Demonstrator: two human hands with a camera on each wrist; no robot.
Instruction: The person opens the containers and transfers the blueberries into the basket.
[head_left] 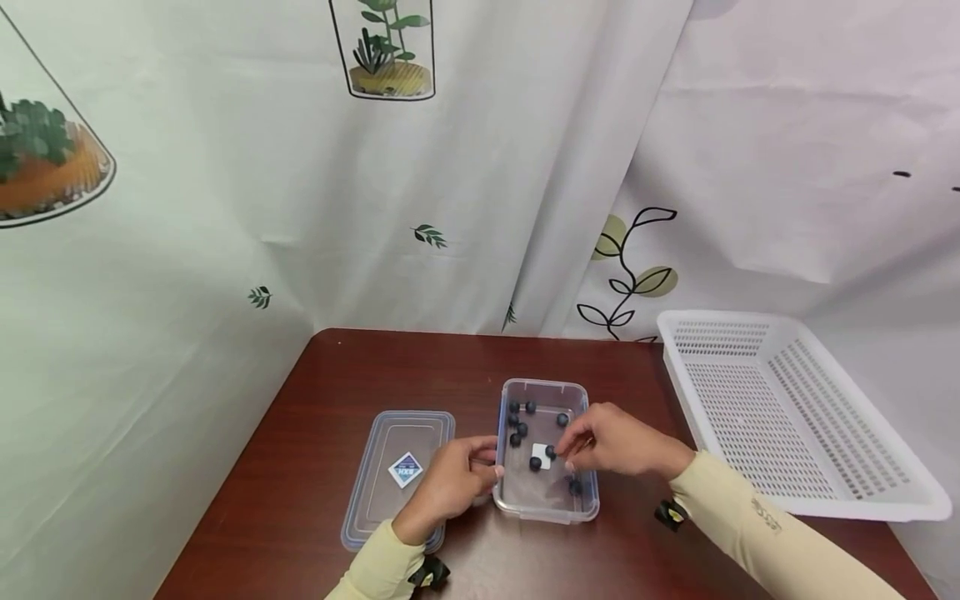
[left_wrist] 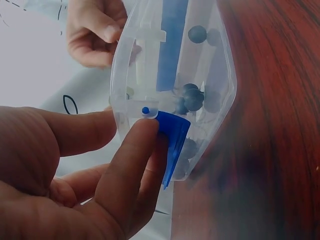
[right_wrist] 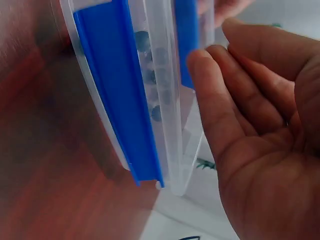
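Observation:
A clear plastic food container [head_left: 547, 500] with blue side clips stands on the table, several blueberries [head_left: 522, 429] scattered inside. My left hand [head_left: 455, 477] pinches its left rim, thumb at the top edge and fingers against the outer wall by a blue clip [left_wrist: 172, 142]. Over the right half of the container, my right hand [head_left: 618, 442] reaches in with fingers bent. Its fingertips are right beside one blueberry [head_left: 551, 452], near a white label on the container's floor. In the right wrist view, nothing shows between thumb and forefinger.
A clear lid [head_left: 375, 508] with a blue and white sticker lies left of the container, close by the left forearm. To the right, a large white perforated basket [head_left: 678, 392] stands at the table's edge. A patterned curtain [head_left: 450, 167] hangs behind the brown table [head_left: 285, 467].

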